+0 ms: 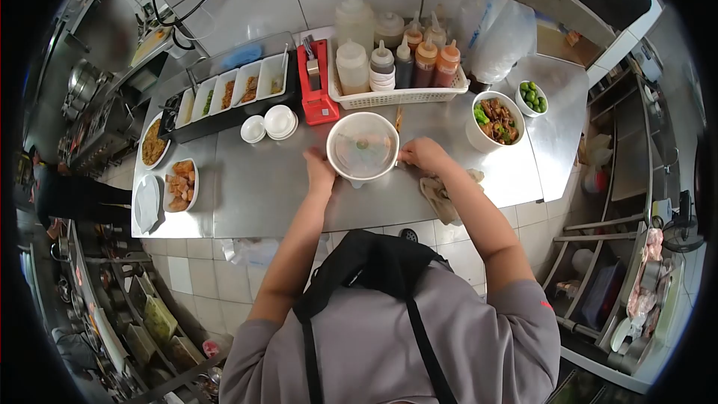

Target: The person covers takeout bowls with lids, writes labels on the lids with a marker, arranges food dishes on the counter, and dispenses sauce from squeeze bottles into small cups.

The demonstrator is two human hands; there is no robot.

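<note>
A round white takeaway bowl with a translucent lid (363,146) stands on the steel counter (258,187) in front of me. My left hand (320,168) is closed at the bowl's left side, its fingers partly hidden beside the wall. At the opposite side, my right hand (424,153) is pinched at the edge of the bowl, just under the lid's rim. A bit of clear plastic shows at the bowl's near side. Beneath my right forearm lies a crumpled beige cloth (440,198).
Behind the bowl stand a red sealing device (318,82) and a white basket (404,96) of sauce bottles. Left are topping trays (239,90), small white lids (280,121) and food containers (179,185). Right are a bowl of cooked food (495,121) and green limes (532,97). A person (82,198) stands far left.
</note>
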